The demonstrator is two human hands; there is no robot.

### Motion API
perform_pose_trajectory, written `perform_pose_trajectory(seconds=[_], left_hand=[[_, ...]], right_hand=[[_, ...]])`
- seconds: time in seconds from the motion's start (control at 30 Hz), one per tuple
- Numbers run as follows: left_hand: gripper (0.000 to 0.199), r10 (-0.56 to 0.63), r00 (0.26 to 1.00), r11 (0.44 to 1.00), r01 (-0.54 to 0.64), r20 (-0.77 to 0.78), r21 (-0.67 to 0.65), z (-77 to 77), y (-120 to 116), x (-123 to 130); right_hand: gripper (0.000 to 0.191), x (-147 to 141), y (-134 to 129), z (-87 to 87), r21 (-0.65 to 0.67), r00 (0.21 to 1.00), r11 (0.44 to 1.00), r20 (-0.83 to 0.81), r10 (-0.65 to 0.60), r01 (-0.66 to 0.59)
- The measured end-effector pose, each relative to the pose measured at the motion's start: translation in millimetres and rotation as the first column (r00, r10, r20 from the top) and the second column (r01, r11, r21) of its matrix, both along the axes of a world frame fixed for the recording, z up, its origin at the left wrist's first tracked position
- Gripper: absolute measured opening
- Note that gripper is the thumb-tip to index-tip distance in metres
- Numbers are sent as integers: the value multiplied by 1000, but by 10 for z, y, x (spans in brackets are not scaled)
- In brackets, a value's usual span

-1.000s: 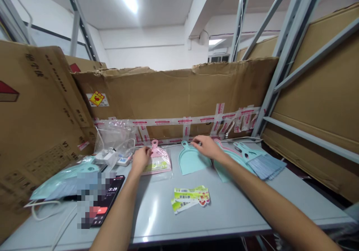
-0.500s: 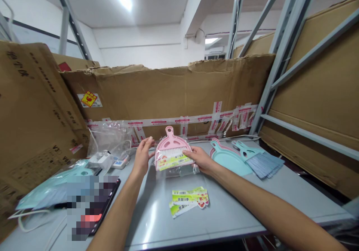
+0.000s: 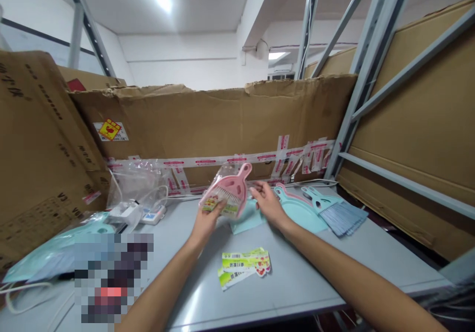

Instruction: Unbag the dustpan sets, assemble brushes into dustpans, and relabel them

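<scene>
Roughly mid-frame, a grey table [image 3: 297,277] runs below. The left hand [image 3: 206,225] clamps a pink plastic dustpan and brush in clear wrap [image 3: 237,186], lifted off the tabletop. The right hand [image 3: 267,204], open and apart, sits just beside it, above a pale teal plastic dustpan [image 3: 247,224]. Green-and-white paper labels [image 3: 243,267] lie nearer the front edge.

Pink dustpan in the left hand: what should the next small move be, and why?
Probably bring the right hand onto the pink dustpan to steady it. Only the left hand holds it, tilted in the air inside its clear bag, while the right hand is open and empty just beside it.
</scene>
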State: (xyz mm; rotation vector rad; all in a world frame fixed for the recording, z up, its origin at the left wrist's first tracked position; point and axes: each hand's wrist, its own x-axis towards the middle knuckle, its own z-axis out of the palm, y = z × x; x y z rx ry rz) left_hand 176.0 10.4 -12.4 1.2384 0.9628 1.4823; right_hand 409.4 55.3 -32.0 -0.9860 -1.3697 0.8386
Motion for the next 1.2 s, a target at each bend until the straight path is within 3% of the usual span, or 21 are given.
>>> perform_pose_trajectory(seconds=[0.1, 0.2, 0.37, 0.57, 0.67, 0.87, 1.1, 1.2], left_hand=[[35, 24, 916, 950, 104, -400, 295, 97, -73, -134], [44, 102, 765, 869, 243, -636, 431, 159, -163, -194], [54, 271, 617, 813, 263, -739, 519, 212, -202, -240], [51, 255, 569, 799, 332, -782, 502, 243, -182, -282], [53, 244, 590, 798, 329, -770, 505, 205, -182, -264], [40, 197, 722, 854, 206, -663, 478, 207, -157, -248], [38, 127, 808, 932, 101, -575, 347, 266, -79, -308], [39, 67, 927, 971, 25, -369, 238, 241, -15, -296]], right_hand=[[56, 218, 57, 131, 196, 990, 973, 52, -132, 120], [50, 352, 24, 246, 266, 980, 963, 175, -98, 49], [51, 406, -55, 320, 299, 946, 954, 316, -76, -23], [31, 432, -58, 309, 392, 864, 910, 403, -302, 136], [32, 428, -48, 280, 389, 800, 908, 491, -346, 154], [46, 371, 14, 222, 297, 765, 952, 596, -246, 74], [56, 338, 94, 361, 194, 858, 980, 510, -59, -48], [59, 286, 103, 519, 107, 934, 985, 345, 91, -135]])
